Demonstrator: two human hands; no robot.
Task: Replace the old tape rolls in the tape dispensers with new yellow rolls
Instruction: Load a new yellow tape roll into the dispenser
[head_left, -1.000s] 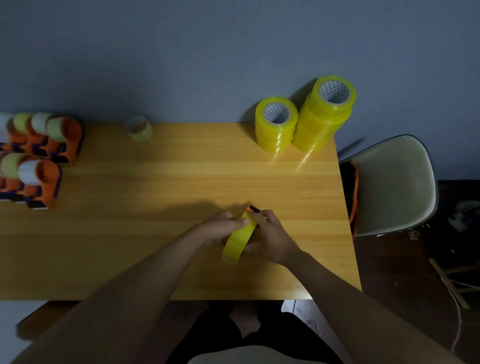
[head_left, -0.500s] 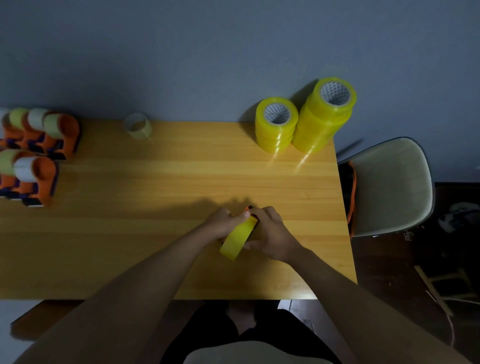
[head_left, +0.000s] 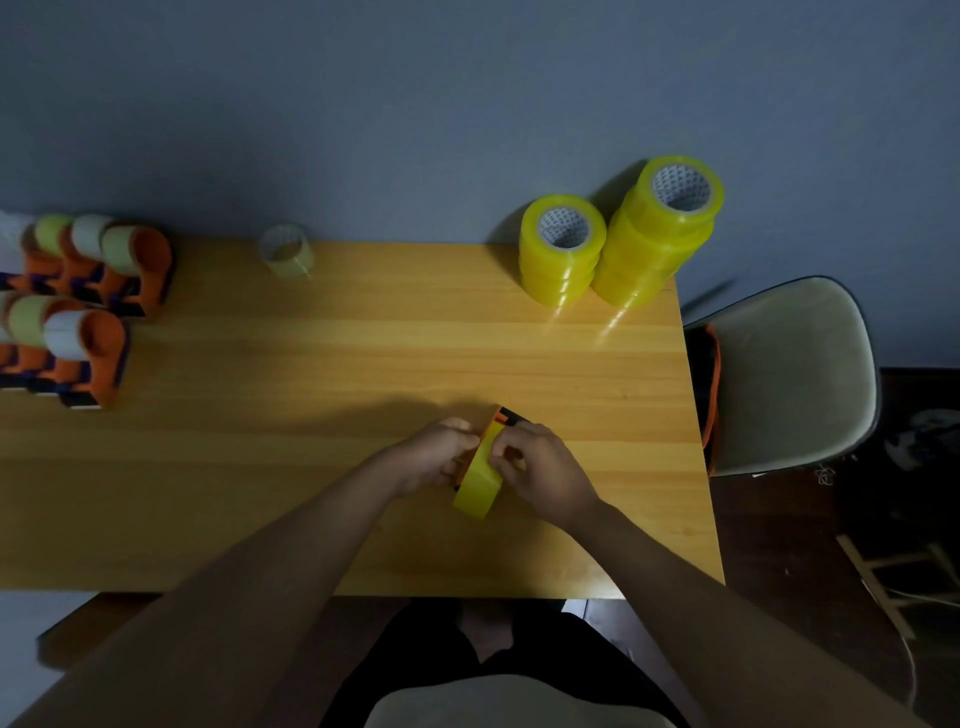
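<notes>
A yellow tape roll (head_left: 478, 486) stands on edge in an orange and black tape dispenser (head_left: 505, 415) near the front middle of the wooden table (head_left: 311, 415). My left hand (head_left: 439, 454) grips the dispenser from the left. My right hand (head_left: 540, 467) pinches the top of the yellow roll from the right. Most of the dispenser is hidden behind the roll and my fingers. Two stacks of new yellow rolls (head_left: 563, 254) (head_left: 660, 228) stand at the table's back right corner.
Several orange dispensers with pale old rolls (head_left: 88, 306) crowd the table's left edge. A loose pale roll (head_left: 285, 252) lies at the back near the wall. A white chair (head_left: 789, 374) stands right of the table.
Both hands stay on the roll and dispenser. My right hand's fingers have shifted onto the top of the roll, and the dispenser's orange and black tip shows a little more.
</notes>
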